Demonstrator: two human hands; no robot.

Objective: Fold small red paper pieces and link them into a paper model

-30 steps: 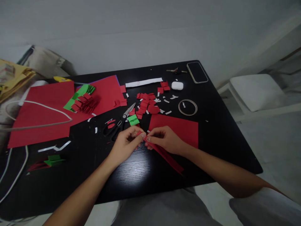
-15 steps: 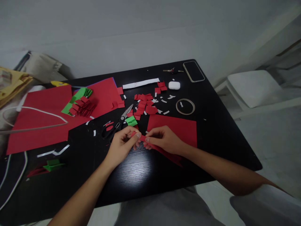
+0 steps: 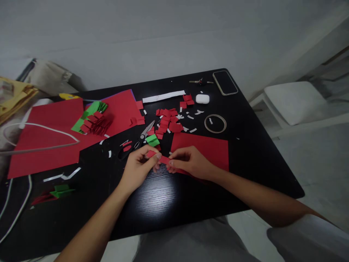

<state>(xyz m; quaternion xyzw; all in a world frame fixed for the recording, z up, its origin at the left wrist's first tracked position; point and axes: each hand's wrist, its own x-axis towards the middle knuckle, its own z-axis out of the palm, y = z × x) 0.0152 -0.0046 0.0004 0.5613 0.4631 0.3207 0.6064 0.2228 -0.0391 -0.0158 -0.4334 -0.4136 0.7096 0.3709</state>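
A narrow red paper strip (image 3: 164, 159) stretches between my two hands near the front middle of the black table. My left hand (image 3: 141, 163) pinches its left end between thumb and fingers. The thumb and fingers of my right hand (image 3: 188, 160) grip the strip farther right, and part of it is hidden under that hand. Just beyond my left hand lie a folded green paper piece (image 3: 152, 140) and black-handled scissors (image 3: 141, 137), blades partly apart. A red sheet (image 3: 201, 147) lies beyond and beside my right hand.
Small folded red pieces (image 3: 166, 120) and white scraps lie mid-table. Farther off are a white strip (image 3: 163, 96), a white case (image 3: 202, 99), keys, a phone (image 3: 225, 83) and a tape ring (image 3: 215, 123). Large red sheets (image 3: 49, 134), a folded green-and-red stack and a white cable are at left.
My left hand has shifted slightly left, and more of the red strip shows between my hands. The strip's loose part below my right hand no longer hangs as far forward.
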